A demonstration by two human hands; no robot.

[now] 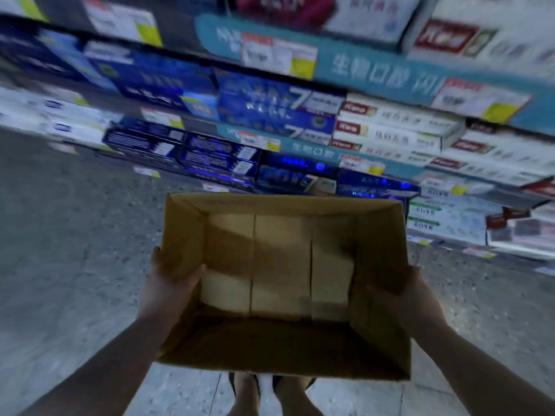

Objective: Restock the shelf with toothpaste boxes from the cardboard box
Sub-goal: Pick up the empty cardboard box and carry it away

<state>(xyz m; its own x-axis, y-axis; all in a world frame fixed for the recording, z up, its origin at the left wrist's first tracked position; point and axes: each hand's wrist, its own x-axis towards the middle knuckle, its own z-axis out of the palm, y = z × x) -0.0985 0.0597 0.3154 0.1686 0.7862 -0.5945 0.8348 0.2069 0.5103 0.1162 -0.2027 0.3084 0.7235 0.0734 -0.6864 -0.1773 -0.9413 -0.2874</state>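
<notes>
left hand grips cardboard box left wall, thumb curled inside | right hand grips right wall, fingers blurred | toothpaste boxes on shelf beyond fingertips

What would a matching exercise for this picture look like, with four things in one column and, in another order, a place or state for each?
Column one:
1. cardboard box
2. left hand
3. right hand
4. blue toothpaste boxes

Column two:
A. on the shelf, left of the white boxes
B. grips the right wall of the carton
C. held up, open on top, only its bottom flaps visible inside
D. grips the left wall of the carton, thumb inside

Pairs: 1-C, 2-D, 3-B, 4-A
</notes>
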